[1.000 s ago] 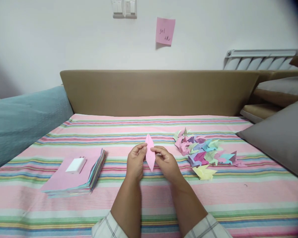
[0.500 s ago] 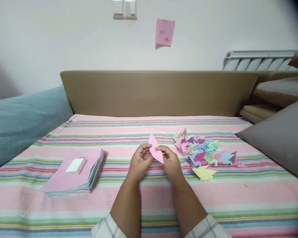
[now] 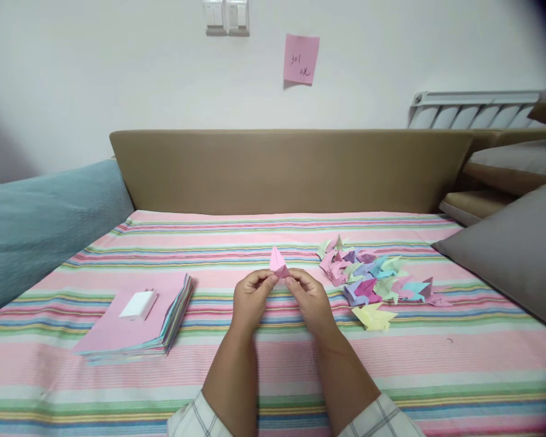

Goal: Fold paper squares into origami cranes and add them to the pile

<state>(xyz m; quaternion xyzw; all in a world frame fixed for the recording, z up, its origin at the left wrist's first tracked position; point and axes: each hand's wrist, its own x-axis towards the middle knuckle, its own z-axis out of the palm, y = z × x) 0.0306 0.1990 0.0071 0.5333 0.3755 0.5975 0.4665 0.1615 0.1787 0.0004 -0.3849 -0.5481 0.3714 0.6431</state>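
A folded pink origami paper (image 3: 277, 261) is held above the striped cloth, its narrow point facing away from me. My left hand (image 3: 252, 297) pinches its lower left corner between thumb and fingers. On the other side, my right hand (image 3: 312, 297) grips the lower right corner the same way. The near part of the paper is folded up, and the fingertips behind it are hidden. To the right of my hands lies a cluster of folded paper birds (image 3: 366, 288) in several colours, with a yellow one (image 3: 374, 317) nearest me.
A stack of coloured paper sheets (image 3: 111, 331) lies at the left with a white charger plug (image 3: 139, 305) on top. Behind the striped cloth (image 3: 282, 376) rises a brown backrest (image 3: 282, 173). Grey cushions (image 3: 519, 243) stand at the right, a blue-covered armrest (image 3: 50, 224) at the left.
The near end of the pink paper has been folded upward, so it looks shorter. Both hands have shifted their pinch to its lower corners.
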